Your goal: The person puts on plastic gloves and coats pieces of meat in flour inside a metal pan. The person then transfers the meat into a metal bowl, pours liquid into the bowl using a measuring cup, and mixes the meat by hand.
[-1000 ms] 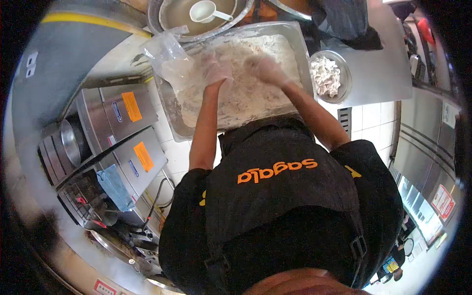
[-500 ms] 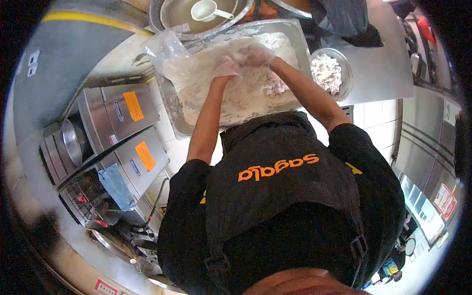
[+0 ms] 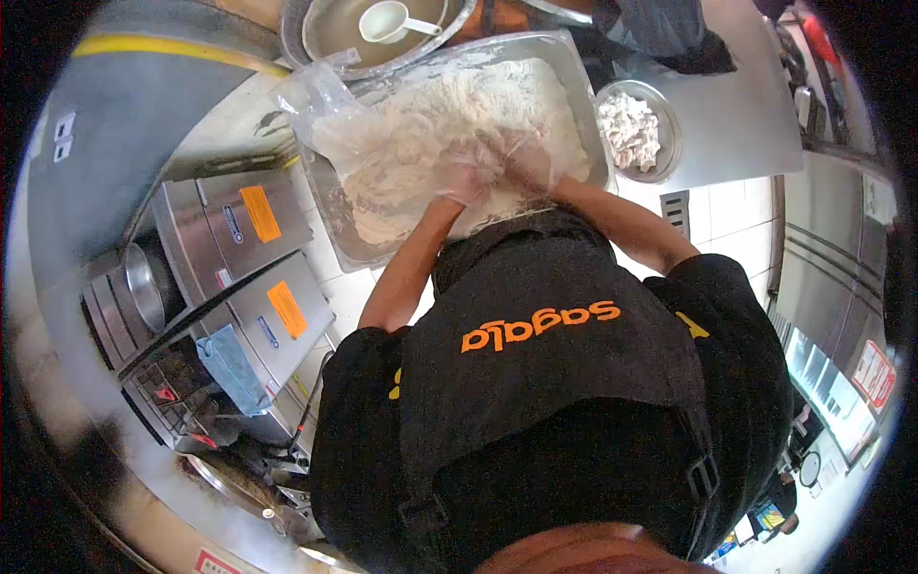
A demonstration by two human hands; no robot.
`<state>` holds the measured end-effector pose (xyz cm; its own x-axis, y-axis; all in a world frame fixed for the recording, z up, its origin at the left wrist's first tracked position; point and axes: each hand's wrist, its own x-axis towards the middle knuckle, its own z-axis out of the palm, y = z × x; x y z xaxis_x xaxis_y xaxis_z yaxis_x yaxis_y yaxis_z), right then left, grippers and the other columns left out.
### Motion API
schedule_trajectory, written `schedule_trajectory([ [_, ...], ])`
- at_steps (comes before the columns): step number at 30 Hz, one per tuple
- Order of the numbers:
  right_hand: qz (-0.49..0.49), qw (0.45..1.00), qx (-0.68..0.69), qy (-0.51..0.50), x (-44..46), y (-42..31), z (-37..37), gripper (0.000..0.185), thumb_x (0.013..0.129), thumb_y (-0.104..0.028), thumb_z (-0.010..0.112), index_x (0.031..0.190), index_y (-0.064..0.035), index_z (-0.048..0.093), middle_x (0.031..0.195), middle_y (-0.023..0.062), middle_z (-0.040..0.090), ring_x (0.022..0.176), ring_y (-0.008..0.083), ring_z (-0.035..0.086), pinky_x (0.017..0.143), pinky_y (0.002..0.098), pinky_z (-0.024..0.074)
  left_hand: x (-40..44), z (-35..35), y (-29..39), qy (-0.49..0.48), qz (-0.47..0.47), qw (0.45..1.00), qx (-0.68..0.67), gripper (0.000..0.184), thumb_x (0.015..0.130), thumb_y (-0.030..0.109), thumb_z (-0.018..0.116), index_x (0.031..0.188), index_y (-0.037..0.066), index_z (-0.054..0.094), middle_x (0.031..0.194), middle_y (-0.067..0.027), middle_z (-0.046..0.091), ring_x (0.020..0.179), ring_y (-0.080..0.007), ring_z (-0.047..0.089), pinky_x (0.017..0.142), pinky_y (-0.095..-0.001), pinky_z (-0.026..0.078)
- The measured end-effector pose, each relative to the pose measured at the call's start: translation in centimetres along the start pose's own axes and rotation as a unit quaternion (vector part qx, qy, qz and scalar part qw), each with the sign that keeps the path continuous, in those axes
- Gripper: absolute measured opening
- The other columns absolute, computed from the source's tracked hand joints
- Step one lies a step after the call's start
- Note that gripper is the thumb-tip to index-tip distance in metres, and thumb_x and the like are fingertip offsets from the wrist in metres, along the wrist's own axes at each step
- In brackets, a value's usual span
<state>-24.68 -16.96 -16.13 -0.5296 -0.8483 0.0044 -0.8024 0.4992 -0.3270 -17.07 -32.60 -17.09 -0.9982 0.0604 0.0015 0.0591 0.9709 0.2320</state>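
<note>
A metal tray [image 3: 595,124] holds a wide bed of white flour [image 3: 516,91]. My left hand [image 3: 465,174], in a clear plastic glove, is down in the flour near the tray's front side, its fingers curled inward. Close against it is my right hand [image 3: 528,163], gloved the same way, with fingers bent toward the left one. Both hands are dusted and somewhat blurred. What lies under and between the fingers is hidden. A clear plastic bag [image 3: 320,100] lies over the tray's left corner.
Right of the tray, a metal bowl [image 3: 672,143] of flour-coated pieces [image 3: 629,132] rests on a steel counter [image 3: 736,124]. Behind the tray is a round basin [image 3: 296,33] of cloudy liquid with a white ladle [image 3: 384,21]. Steel drawers [image 3: 229,225] stand at left.
Both hands have come back toward my body, from the middle of the flour to the tray's near side, and are now closer together. The flour behind them is more exposed.
</note>
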Motion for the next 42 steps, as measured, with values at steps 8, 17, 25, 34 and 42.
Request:
schedule_trajectory([
  [8,0.117,0.961,0.185,-0.170,4.3,4.6,-0.9,0.070,0.066,-0.023,0.070,0.126,-0.0079,0.038,0.081,0.0205,0.061,0.067,0.0280,0.060,0.060,0.0365,0.0482,2.8,0.1,-2.3,-0.142,-0.160,0.955,-0.207,0.071,0.063,0.035,0.069,0.122,0.008,0.041,0.092,-0.0166,0.058,0.074,-0.0259,0.058,0.065,-0.0372,0.047],
  [17,0.171,0.956,0.147,-0.186,1.6,8.5,-5.0,0.057,0.063,-0.025,0.072,0.111,-0.0007,0.052,0.084,0.0193,0.061,0.077,0.0297,0.059,0.070,0.0342,0.0464,-2.9,3.7,-8.9,-0.041,-0.071,0.821,-0.565,0.039,0.074,0.034,0.061,0.109,0.015,0.055,0.087,-0.0124,0.062,0.077,-0.0239,0.059,0.068,-0.0362,0.046],
  [25,0.019,0.998,0.060,-0.026,-2.9,4.4,-0.7,0.074,0.059,-0.026,0.071,0.125,-0.0134,0.040,0.114,0.0230,0.046,0.095,0.0317,0.052,0.087,0.0343,0.0411,-4.2,0.8,-1.7,-0.090,-0.112,0.988,-0.063,0.088,0.050,0.035,0.077,0.123,0.005,0.039,0.111,-0.0241,0.049,0.095,-0.0343,0.053,0.079,-0.0408,0.044],
  [34,0.055,0.992,0.022,-0.107,-2.6,0.9,-2.8,0.059,0.075,-0.029,0.056,0.128,-0.0138,0.036,0.100,0.0250,0.049,0.085,0.0341,0.055,0.067,0.0411,0.0469,-3.3,4.8,-1.6,0.052,0.004,0.999,0.013,0.071,0.063,0.038,0.066,0.119,0.003,0.042,0.093,-0.0207,0.049,0.082,-0.0325,0.051,0.067,-0.0393,0.045],
  [42,0.214,0.936,0.214,-0.179,1.3,7.0,-2.0,0.049,0.074,-0.026,0.064,0.114,-0.0001,0.050,0.090,0.0123,0.061,0.077,0.0179,0.057,0.067,0.0315,0.0465,-1.0,5.6,-5.6,-0.113,-0.072,0.977,-0.165,0.060,0.077,0.037,0.059,0.120,0.000,0.040,0.063,-0.0099,0.054,0.052,-0.0215,0.052,0.053,-0.0336,0.045],
])
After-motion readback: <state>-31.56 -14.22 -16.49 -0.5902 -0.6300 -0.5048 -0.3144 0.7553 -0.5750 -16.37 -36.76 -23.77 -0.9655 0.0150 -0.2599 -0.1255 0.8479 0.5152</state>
